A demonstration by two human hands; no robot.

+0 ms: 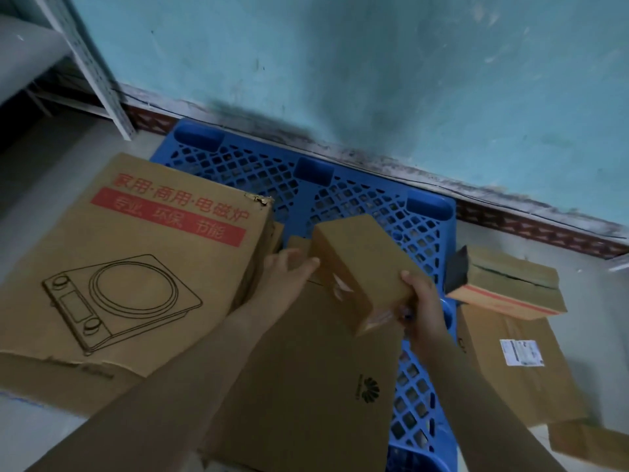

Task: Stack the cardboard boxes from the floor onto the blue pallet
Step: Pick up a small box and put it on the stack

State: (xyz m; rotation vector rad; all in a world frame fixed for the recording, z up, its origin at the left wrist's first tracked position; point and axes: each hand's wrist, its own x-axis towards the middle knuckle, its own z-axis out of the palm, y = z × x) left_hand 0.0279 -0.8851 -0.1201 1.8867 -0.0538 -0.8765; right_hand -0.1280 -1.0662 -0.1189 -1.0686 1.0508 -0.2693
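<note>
Over the blue pallet (357, 206), small cardboard box (357, 267) tilted, left hand (289, 270), right hand (420, 298) gripping

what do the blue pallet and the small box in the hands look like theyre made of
Blue pallet: likely moulded plastic, going by its uniform blue colour, slight sheen and open lattice of holes.
Small box, held in the left hand and right hand: plain brown cardboard, matte, with folded edges and a punched slot on one face.
</note>
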